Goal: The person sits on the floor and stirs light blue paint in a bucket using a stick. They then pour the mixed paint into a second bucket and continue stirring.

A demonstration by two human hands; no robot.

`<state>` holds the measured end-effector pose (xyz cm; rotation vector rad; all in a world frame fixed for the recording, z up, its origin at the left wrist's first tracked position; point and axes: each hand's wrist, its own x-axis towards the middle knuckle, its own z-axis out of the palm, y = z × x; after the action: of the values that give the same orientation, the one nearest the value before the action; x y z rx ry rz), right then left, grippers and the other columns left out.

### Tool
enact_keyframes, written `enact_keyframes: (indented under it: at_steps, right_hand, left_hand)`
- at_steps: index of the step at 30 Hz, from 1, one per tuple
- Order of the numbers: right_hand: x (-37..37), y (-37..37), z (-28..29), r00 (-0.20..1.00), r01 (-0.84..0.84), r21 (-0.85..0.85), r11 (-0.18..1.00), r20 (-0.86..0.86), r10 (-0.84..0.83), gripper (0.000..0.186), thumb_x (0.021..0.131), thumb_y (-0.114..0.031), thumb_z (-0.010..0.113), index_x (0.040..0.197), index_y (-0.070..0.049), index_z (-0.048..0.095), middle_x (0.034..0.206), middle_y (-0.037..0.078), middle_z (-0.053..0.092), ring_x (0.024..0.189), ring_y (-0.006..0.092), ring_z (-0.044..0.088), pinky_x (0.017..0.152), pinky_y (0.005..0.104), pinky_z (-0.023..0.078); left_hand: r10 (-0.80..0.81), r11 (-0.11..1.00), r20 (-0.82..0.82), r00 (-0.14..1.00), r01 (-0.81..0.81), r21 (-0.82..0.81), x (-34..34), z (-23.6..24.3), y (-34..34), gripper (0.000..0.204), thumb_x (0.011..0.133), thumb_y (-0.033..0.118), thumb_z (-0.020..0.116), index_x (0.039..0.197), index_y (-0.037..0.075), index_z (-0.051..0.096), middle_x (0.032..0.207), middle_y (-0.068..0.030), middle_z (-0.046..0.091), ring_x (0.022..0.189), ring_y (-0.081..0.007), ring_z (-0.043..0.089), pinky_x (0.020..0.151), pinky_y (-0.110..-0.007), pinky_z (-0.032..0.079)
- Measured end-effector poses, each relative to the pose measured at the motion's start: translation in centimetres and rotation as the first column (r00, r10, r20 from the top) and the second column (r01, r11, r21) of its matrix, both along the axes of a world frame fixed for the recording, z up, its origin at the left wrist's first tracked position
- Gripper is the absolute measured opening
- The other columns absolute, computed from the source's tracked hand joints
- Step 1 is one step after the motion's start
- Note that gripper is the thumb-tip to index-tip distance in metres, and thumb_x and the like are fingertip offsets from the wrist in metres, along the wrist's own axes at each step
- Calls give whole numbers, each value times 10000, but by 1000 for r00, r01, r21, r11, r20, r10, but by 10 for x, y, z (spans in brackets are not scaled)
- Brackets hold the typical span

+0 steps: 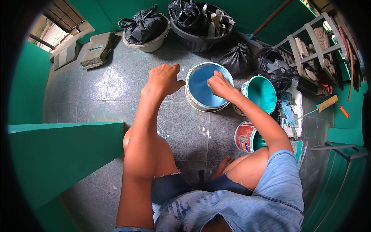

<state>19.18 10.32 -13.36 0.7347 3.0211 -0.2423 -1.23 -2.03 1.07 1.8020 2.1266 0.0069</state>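
A white bucket (pixel 203 75) with light blue paint inside stands in front of me. My left hand (pixel 164 79) hangs just left of its rim, fingers loosely curved and apart, nothing in them. My right hand (pixel 219 85) is closed over the inside of the bucket; what its fingers hold, if anything, is hidden. Right of it is a teal-stained bucket (pixel 261 94), and nearer my right knee a red-labelled paint bucket (pixel 243 137) lies on its side or tilted, I cannot tell which.
Bagged basins (pixel 150 44) (pixel 195 46), black bags (pixel 235 62), paint rollers (pixel 327 103) and a metal ladder (pixel 309 29) line the back and right. Concrete slabs (pixel 94 56) lie back left. A green ledge (pixel 62 143) runs along my left; a metal rack (pixel 348 154) stands right.
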Motion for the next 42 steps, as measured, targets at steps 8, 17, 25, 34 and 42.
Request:
enact_keyframes:
  at_steps: [8, 17, 25, 34, 42]
  right_hand:
    - [-8, -20, 4, 995, -99, -397, 913, -37, 91, 56, 736, -50, 622, 714, -6, 650, 691, 210, 578, 879, 370, 515, 793, 428, 439]
    - [-8, -8, 14, 985, -16, 137, 990, 171, -7, 62, 673, 38, 581, 683, 18, 638, 754, 209, 621, 909, 331, 524, 840, 401, 410]
    - [-5, -11, 11, 997, 30, -328, 944, -52, -50, 42, 668, 41, 616, 701, 26, 638, 795, 219, 627, 888, 368, 542, 805, 443, 441]
    - [-3, -9, 18, 989, -17, -56, 998, 143, 25, 72, 752, -28, 614, 699, 14, 640, 764, 207, 624, 835, 391, 541, 768, 448, 444]
    - [5, 2, 3, 985, 14, -43, 999, -169, -21, 86, 736, -41, 631, 673, 16, 643, 699, 213, 616, 808, 392, 552, 742, 453, 457]
  left_hand:
    - [-17, 999, -8, 1000, 17, 41, 3, -3, 2, 448, 757, 371, 716, 1049, 52, 603, 867, -130, 661, 924, -291, 622, 803, -380, 478]
    - [-8, 1000, -2, 1000, 8, 3, 0, 0, 0, 468, 774, 359, 705, 1106, 52, 587, 872, -128, 658, 948, -295, 608, 827, -380, 465]
    - [-19, 1000, -7, 1000, 19, -11, 4, 3, 2, 470, 780, 371, 699, 1111, 58, 585, 889, -118, 657, 973, -282, 601, 842, -376, 461]
    - [-3, 1000, 10, 1000, 3, -13, 1, 1, -1, 464, 777, 361, 703, 1109, 59, 585, 893, -122, 656, 967, -285, 601, 834, -381, 459]
    - [-20, 1000, 21, 1000, 20, 4, 3, 2, 1, 463, 774, 358, 704, 1099, 50, 587, 884, -128, 656, 962, -289, 602, 831, -383, 457]
